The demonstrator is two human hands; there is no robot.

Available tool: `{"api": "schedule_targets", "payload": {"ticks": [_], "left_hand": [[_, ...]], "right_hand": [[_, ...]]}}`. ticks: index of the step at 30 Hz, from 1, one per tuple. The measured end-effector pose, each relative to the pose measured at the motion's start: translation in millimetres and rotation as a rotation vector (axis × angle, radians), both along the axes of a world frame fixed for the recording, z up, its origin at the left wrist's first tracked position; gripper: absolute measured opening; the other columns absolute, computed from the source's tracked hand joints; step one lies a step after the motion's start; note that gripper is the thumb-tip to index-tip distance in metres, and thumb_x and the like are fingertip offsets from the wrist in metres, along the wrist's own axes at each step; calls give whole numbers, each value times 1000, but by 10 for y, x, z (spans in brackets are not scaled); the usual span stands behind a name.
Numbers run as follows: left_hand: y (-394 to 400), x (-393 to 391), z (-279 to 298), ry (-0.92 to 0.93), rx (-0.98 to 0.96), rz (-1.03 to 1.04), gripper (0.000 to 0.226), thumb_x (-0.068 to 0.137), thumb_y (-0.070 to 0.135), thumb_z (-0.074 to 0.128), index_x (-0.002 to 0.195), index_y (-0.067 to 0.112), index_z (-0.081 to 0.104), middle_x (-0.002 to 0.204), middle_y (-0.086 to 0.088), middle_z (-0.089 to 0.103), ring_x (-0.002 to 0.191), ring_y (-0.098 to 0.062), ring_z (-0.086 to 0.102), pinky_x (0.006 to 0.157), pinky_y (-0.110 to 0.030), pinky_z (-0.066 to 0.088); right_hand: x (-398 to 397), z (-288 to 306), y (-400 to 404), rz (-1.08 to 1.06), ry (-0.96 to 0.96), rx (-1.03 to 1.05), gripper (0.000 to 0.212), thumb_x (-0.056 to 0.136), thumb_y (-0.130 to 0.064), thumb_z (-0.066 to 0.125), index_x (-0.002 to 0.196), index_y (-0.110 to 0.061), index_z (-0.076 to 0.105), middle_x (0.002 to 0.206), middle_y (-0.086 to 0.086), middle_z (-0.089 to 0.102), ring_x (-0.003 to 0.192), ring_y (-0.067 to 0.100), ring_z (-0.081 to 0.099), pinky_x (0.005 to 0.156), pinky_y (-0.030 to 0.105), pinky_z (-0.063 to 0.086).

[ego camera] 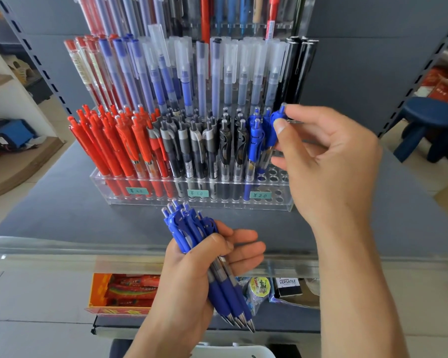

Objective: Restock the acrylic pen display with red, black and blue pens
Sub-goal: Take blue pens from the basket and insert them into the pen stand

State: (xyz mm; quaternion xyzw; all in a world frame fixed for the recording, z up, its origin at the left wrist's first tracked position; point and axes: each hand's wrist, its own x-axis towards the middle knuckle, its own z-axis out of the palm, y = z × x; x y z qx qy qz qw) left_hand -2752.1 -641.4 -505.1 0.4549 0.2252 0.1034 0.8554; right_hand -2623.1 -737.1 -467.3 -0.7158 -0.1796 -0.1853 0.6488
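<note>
Acrylic pen display [192,200] standing mid-shelf on grey shelf [62,202], front row packed w/ red pens [109,140] at left end, black pens [199,143] in middle, blue pens [254,140] toward right end; empty holes [274,174] at right end.

Right hand [329,161] pinching single blue pen [276,125] at its clip end, thumb + fingers curled round it, over those holes. Risk: tip missing a hole, or knuckles knocking neighbouring blues askew.

Left hand [207,264] gripping bundle of blue pens [207,254] near shelf's front edge, fingers partly loose. Risk: bundle fanning, one slipping out past the edge.
</note>
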Motion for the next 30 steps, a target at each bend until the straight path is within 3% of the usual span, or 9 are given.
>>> {"api": "schedule_targets", "payload": {"ticks": [15,21,26,30], "left_hand": [[2,-1,-10,1,9,-4,23,90,-18,40,84,-2,55,85,-30,73,73,-42,75,61,-41,63],[2,-5,-10,5,13,1,25,89,-19,39,82,-1,55,85,-30,73,74,-42,75,63,-43,63],[5,-1,-11,9,10,1,26,90,-19,39,82,-1,56,85,-29,73,74,-42,75,62,-41,63],[10,-10,-4,5,-1,-3,26,89,-19,40,81,-1,56,86,-29,73,74,-41,75,61,-40,63]], "right_hand": [[-16,39,-36,-20,0,-58,13,95,-19,70,105,-26,74,88,-9,77,82,8,75,73,35,63],[-17,67,28,-77,-80,-228,15,93,-21,71,105,-24,78,80,-22,70,75,-6,70,76,18,57],[2,67,8,-80,-41,-267,14,91,-24,72,103,-28,78,82,-18,73,73,-2,72,79,32,60],[-20,70,8,-72,6,-266,13,91,-25,72,102,-32,76,81,-18,74,72,-2,72,79,34,60]]}}
